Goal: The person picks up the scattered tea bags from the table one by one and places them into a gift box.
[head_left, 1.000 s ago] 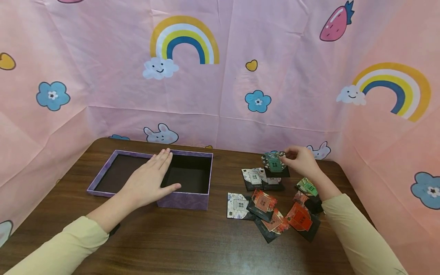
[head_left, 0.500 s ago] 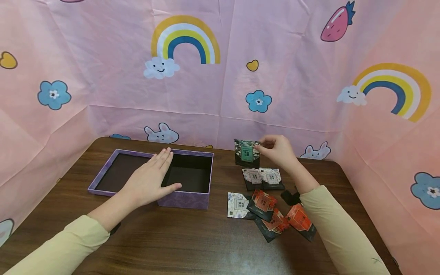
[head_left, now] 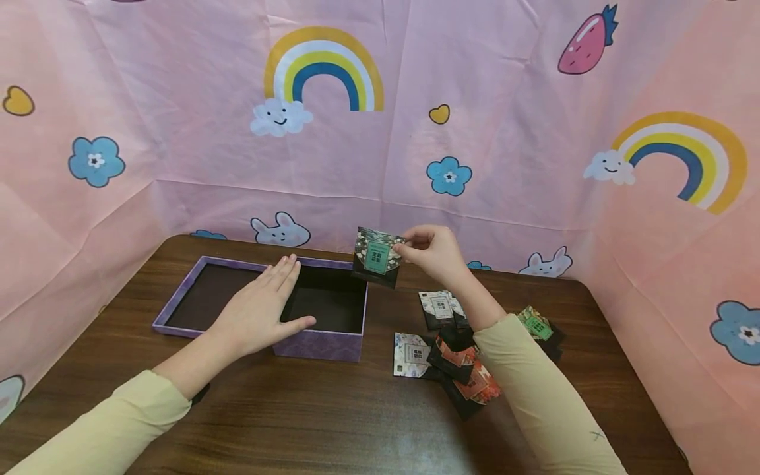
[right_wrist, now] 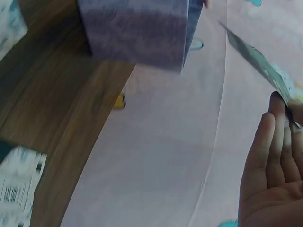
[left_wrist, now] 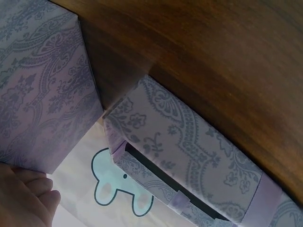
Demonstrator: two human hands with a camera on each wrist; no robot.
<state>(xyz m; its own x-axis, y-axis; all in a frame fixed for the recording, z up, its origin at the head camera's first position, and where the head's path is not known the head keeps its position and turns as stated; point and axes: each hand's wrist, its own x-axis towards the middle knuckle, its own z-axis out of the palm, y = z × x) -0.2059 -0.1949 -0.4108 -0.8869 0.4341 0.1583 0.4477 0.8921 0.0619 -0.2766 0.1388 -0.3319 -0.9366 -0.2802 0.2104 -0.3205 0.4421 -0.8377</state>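
In the head view, my right hand (head_left: 436,256) pinches a dark packet with a green label (head_left: 377,256) by its right edge, held up at the right rear corner of an open purple box (head_left: 317,344). The right wrist view shows the same packet (right_wrist: 258,59) nearly edge-on between thumb and fingers of my right hand (right_wrist: 279,165). My left hand (head_left: 255,313) lies with straight fingers over the box's left side, its thumb by the front rim. Part of my left hand (left_wrist: 28,198) touches a patterned purple edge in the left wrist view. The box's visible inside is dark.
A shallow purple lid (head_left: 178,297) lies left of the box. Right of the box are a pale packet (head_left: 411,355), a white-and-black packet (head_left: 440,307), overlapping orange packets (head_left: 475,386) and a green-labelled packet (head_left: 536,324). A patterned cloth (head_left: 380,165) stands behind the table.
My right hand has carried the green-labelled packet leftward from above the white-and-black packets to the box's right rear corner. My left hand has stayed in place.
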